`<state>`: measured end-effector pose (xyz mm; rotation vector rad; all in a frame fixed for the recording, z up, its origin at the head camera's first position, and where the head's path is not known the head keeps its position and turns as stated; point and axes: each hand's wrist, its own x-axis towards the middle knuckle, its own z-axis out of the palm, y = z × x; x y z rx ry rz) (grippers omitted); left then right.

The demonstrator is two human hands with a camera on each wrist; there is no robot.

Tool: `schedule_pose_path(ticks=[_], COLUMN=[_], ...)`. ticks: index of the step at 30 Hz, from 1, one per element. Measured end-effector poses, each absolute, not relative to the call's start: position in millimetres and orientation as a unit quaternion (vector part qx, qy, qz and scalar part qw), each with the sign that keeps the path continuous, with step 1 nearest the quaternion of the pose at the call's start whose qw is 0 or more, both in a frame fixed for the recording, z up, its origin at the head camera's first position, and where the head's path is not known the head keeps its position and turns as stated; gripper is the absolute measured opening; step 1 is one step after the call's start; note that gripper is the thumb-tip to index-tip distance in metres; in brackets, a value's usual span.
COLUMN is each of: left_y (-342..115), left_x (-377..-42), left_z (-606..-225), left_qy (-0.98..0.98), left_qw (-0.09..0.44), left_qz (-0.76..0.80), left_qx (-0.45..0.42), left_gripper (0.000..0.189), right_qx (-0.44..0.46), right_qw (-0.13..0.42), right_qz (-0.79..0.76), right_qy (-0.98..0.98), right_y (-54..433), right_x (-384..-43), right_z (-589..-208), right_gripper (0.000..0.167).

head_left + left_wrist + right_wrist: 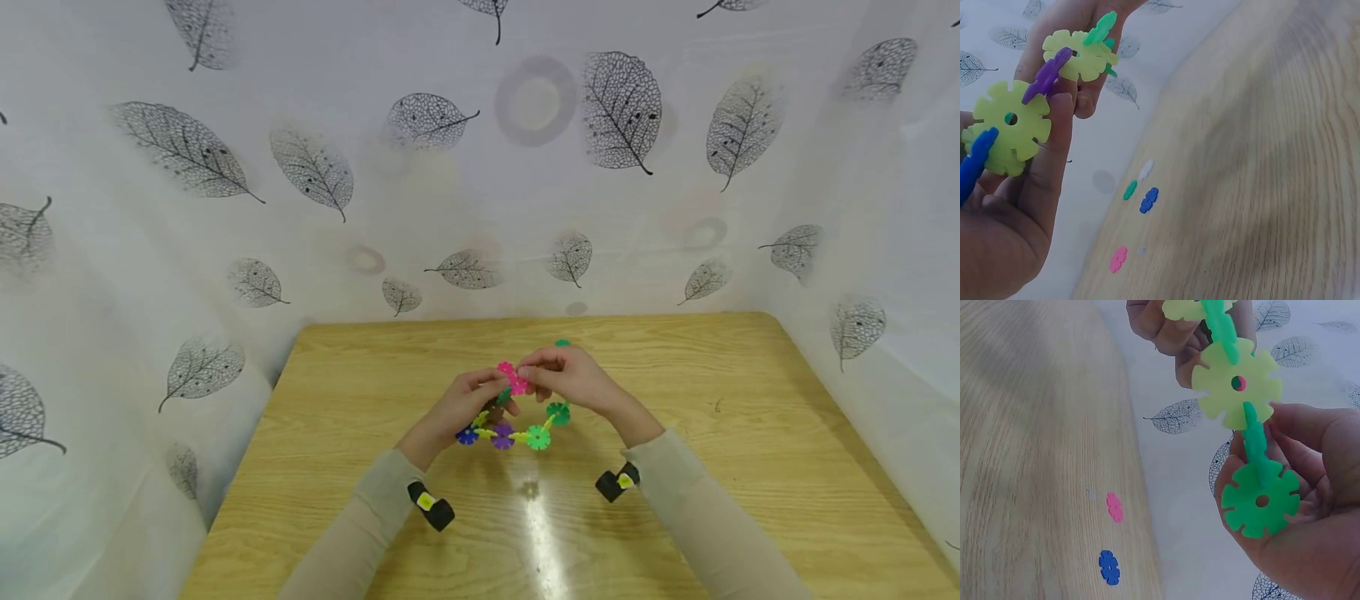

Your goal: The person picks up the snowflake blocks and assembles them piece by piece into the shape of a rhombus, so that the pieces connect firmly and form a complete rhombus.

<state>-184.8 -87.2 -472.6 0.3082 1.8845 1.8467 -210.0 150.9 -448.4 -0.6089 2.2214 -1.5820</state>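
Above table (337,492), hands (463,402) (576,379) gripping disc chain (503,437), yellow-patched wrist cameras (440,514).

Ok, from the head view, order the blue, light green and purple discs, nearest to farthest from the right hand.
From the right hand:
1. Light green disc: below that hand, slightly to its left.
2. Purple disc: further left, mid-row.
3. Blue disc: farthest left, by the left hand.
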Motion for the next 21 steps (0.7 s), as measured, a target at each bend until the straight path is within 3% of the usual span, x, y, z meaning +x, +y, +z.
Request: schedule_pose_path(ticks=[12, 21], left_y=[-95, -98], left_x=[-185, -186], left_z=[-474, -474], left_qy=[0.69, 0.693], left_qw=[0.237, 0.237], left_qz=[0.677, 0.675], left_qx=[0.097, 0.085], left_gripper=[0.025, 0.024], right_qx=[-0.08, -0.077], right_qw=[0.119, 0.103], right_qz=[-0.585, -0.503], right_qy=[0.798, 0.854], right_y=[167, 175], right_x=[-226, -233], right_z=[-476, -506], right_gripper=[0.037, 0.033])
